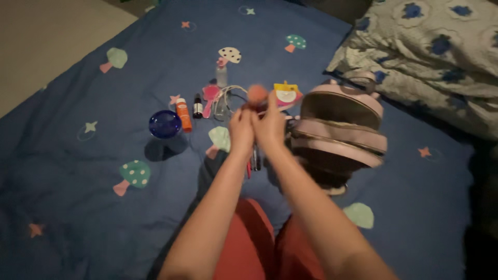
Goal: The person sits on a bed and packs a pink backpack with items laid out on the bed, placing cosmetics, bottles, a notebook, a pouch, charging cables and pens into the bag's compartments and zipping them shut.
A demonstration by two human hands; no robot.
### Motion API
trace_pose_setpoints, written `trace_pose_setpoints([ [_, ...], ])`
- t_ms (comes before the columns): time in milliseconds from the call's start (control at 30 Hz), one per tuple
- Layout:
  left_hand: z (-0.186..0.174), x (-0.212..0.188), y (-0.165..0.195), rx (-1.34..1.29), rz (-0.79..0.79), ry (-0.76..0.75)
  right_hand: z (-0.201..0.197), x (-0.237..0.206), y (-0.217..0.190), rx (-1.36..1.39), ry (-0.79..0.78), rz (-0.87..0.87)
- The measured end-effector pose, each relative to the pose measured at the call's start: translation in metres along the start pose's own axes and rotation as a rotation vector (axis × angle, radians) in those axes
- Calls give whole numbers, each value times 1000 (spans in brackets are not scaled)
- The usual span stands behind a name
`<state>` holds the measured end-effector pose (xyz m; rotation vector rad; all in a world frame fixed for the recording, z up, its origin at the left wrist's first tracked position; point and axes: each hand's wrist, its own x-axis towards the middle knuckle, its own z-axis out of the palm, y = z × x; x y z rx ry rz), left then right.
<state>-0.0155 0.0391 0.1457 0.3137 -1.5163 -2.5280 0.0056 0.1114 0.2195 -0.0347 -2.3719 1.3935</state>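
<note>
Both my hands are raised together over the bed, pinching one small thing between them. My left hand point(240, 130) and my right hand point(270, 124) hold a small item topped with a fluffy pink pom-pom point(257, 95); the part below the pom-pom is hidden by my fingers. Just to the right lies a pink backpack point(340, 129), unzipped and gaping open. Small toiletries lie on the sheet beyond my hands.
On the blue mushroom-print sheet point(78, 171) are a dark blue round jar point(165, 124), an orange tube point(183, 114), a small dark bottle point(197, 106), a pink brush point(210, 97), a clear spray bottle point(221, 73), white cable point(228, 96) and a yellow card point(287, 94). A flowered pillow point(430, 57) lies at the right.
</note>
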Motion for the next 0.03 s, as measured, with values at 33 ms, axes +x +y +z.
trace_pose_setpoints([
  [33, 16, -7, 12, 25, -26, -18, -16, 4, -8, -11, 21, -19],
])
